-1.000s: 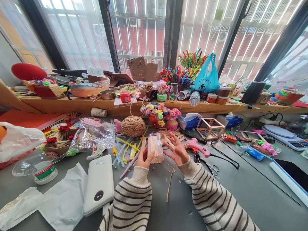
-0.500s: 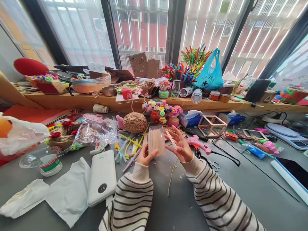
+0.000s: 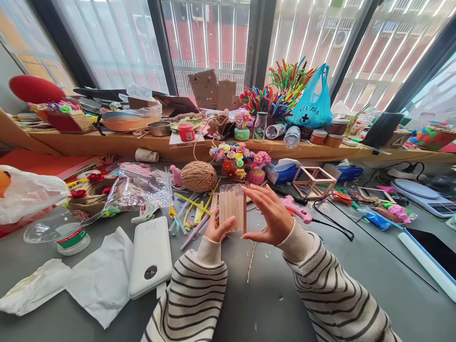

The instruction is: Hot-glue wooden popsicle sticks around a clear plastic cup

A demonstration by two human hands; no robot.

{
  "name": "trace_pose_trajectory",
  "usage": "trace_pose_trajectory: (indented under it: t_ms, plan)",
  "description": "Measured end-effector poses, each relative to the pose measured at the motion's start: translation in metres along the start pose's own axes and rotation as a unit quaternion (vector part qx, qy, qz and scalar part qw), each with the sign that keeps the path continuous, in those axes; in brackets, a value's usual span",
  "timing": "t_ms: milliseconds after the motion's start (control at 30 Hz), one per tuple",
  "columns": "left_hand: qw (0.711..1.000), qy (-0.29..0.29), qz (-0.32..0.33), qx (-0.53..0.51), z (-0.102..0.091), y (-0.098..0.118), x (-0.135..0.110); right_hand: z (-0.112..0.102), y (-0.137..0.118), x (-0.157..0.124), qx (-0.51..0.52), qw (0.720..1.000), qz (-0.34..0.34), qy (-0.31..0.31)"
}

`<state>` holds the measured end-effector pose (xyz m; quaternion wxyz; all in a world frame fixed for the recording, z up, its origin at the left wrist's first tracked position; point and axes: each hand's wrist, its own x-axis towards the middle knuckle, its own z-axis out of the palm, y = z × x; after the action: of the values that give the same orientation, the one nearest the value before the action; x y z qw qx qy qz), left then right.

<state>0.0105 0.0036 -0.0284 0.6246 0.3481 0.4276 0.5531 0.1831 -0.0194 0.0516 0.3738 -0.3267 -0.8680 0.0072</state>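
My left hand (image 3: 218, 227) is closed on the lower left of a clear plastic piece (image 3: 224, 189) faced with several upright wooden craft sticks (image 3: 230, 209), its thumb across their lower ends. At the right edge my right hand (image 3: 271, 213) grips one more craft stick (image 3: 244, 211) by its two ends, thumb below and fingers above. That stick stands upright along the row; whether it touches the plastic I cannot tell. Beneath the hands a short piece of twine (image 3: 251, 263) lies on the grey table. Behind them rests a ball of jute twine (image 3: 198, 176).
A pink glue gun (image 3: 296, 209) with its black cable lies to the right, near a wooden stick frame (image 3: 314, 183). On the left are a white power bank (image 3: 151, 256) and white paper (image 3: 101, 280). Crocheted-looking flowers (image 3: 233, 159) stand behind. A crowded shelf (image 3: 160, 148) runs below the windows.
My right hand has turned and brought its craft stick upright against the right side of the row. My left hand keeps its hold on the plastic piece. The view has shifted slightly.
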Motion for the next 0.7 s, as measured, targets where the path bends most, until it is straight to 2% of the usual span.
trace_pose_trajectory:
  t_ms: [100,267,700]
  plan:
    - [1.0,-0.015,0.011,0.0,0.0,-0.003,0.0,-0.002,-0.003,0.0,-0.079,0.996,0.002,-0.028]
    - [0.998,-0.041,0.038,0.001,0.001,-0.005,0.0,-0.002,-0.009,0.001,-0.124,0.991,0.005,-0.042]
    - [0.997,-0.064,0.05,0.014,0.001,-0.009,-0.003,-0.002,-0.015,0.001,-0.117,0.99,0.029,-0.067]
